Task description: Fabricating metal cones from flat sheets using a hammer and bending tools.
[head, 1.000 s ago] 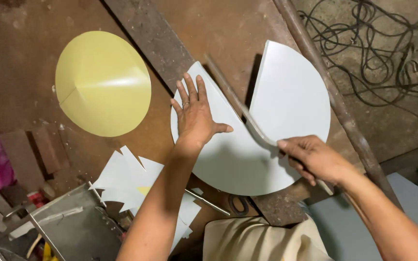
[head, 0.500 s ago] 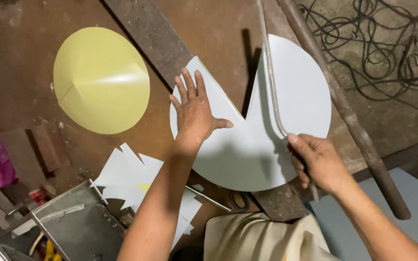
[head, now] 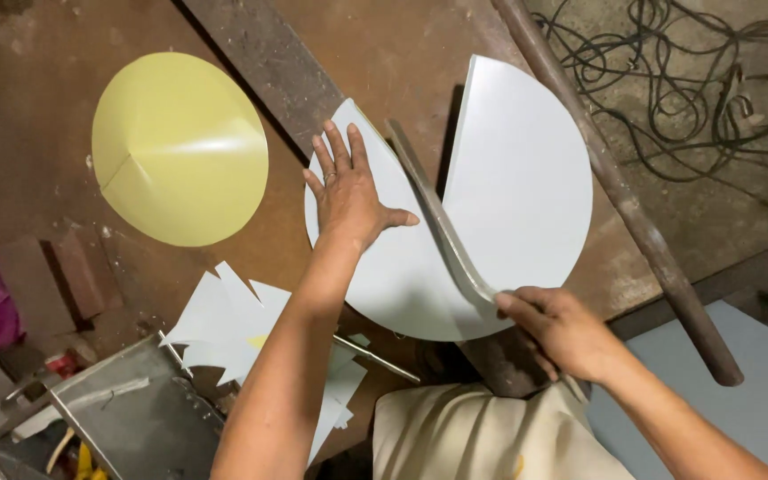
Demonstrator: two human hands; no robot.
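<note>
Left hand: the left hand [head: 348, 197] lay flat, fingers spread, pressing down on the white sheet disc [head: 508, 196]; grasping nothing.
Right hand: the right hand [head: 562, 329] was clenched around the near end of a bent metal bar [head: 437, 218].
Bar: it ran up from the right hand across the disc toward the wedge-shaped gap, lying just beside the left thumb.
Disc: white, round, with a wedge cut out at the top; it rested on the rusty brown worktable [head: 384, 62], its near edge over the table's front.
Progress: judging by the layout, the wedge was already cut and the disc lay flat, not yet drawn into a cone; the two cut edges stood apart.
Finished piece: a yellow cone [head: 180, 147], seam visible, sat well apart to the left on the same table.
Offcuts: white jagged scraps [head: 224, 329] lay near the left forearm.
Surroundings: a rusty pipe [head: 624, 204] lay along the table's right edge; tangled cables [head: 695, 80] beyond it.
</note>
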